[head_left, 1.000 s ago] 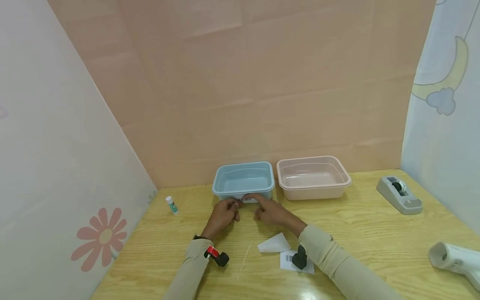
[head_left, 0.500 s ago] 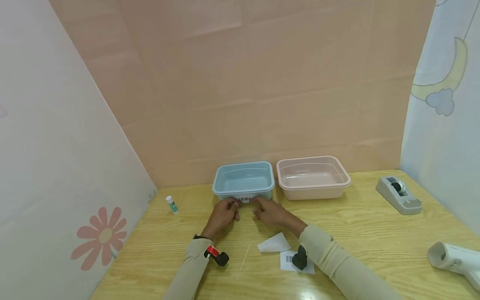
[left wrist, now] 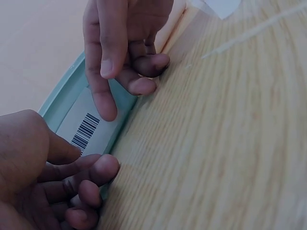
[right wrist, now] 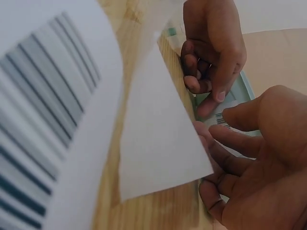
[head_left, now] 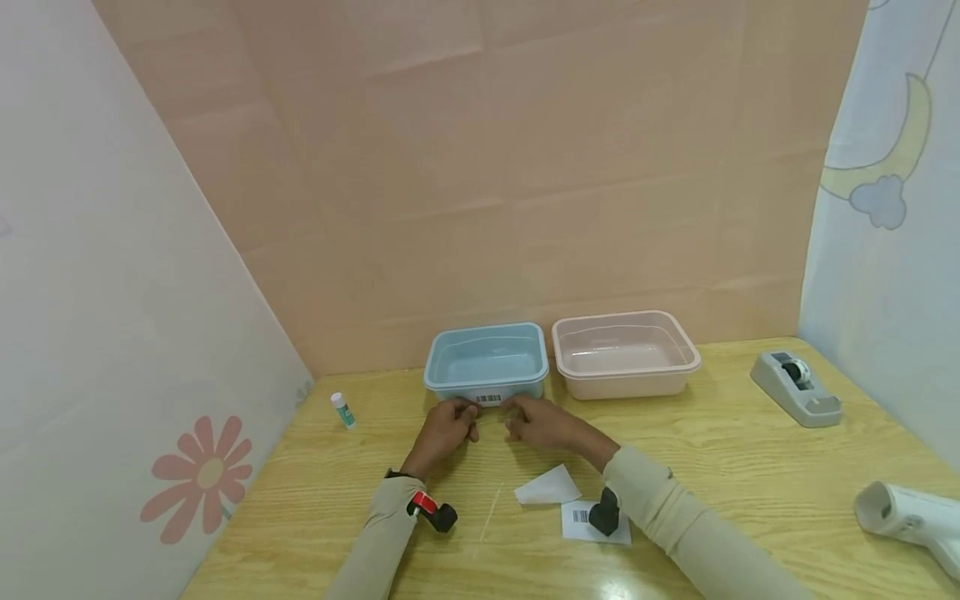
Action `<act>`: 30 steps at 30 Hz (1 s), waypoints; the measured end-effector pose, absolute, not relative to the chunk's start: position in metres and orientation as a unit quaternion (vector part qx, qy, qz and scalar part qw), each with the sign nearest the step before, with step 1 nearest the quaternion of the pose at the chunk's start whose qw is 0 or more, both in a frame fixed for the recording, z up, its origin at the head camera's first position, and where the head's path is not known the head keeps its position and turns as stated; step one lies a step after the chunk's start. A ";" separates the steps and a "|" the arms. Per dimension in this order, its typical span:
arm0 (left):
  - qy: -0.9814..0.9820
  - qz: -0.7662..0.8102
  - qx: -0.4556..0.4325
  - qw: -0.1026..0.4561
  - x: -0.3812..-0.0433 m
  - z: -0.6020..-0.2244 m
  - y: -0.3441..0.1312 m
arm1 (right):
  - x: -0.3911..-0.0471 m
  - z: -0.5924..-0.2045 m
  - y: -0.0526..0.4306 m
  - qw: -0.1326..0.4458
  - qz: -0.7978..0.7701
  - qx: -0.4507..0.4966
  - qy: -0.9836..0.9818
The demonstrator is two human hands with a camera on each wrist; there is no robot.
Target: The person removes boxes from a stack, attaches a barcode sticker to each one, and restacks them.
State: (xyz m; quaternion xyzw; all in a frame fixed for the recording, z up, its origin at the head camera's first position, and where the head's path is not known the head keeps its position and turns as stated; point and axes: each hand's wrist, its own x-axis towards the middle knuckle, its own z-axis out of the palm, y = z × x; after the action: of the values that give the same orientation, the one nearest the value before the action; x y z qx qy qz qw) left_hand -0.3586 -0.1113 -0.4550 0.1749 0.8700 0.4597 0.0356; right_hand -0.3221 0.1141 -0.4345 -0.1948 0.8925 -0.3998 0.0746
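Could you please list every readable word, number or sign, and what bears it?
No words or numbers are legible.
Barcode only: white label on the blue basin.
Barcode only: white paper on the table.
Too small to read: glue stick print.
Too small to read: white handheld scanner marking.

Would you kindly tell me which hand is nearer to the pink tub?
Right. The right hand is just in front and left of the pink tub; the left hand is farther left along the front of the blue tub.

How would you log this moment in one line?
left hand, right hand: at barcode label | label: on blue basin front | pink basin: alongside
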 end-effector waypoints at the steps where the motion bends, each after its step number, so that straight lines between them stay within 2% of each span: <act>1: 0.870 0.459 0.177 0.035 -0.359 -0.454 -0.111 | -0.321 -0.432 0.115 0.073 -0.398 -0.205 0.891; 11: 0.864 0.470 0.178 0.033 -0.358 -0.445 -0.106 | -0.310 -0.401 0.131 0.050 -0.346 -0.286 0.892; 20: 0.879 0.437 0.189 0.025 -0.353 -0.446 -0.104 | -0.283 -0.382 0.159 0.052 -0.297 -0.367 0.880; 23: 0.880 0.433 0.191 0.028 -0.352 -0.447 -0.103 | -0.272 -0.377 0.164 0.075 -0.253 -0.383 0.885; 30: 0.881 0.429 0.196 0.029 -0.350 -0.446 -0.102 | -0.251 -0.371 0.169 0.170 -0.171 -0.391 0.888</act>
State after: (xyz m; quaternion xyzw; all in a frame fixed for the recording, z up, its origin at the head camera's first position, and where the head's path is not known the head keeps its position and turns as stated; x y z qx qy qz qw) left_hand -0.3500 -0.1022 -0.4462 0.1963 0.8812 0.4290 0.0293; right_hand -0.2510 0.1686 -0.3708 -0.3914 0.8881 -0.1706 0.1701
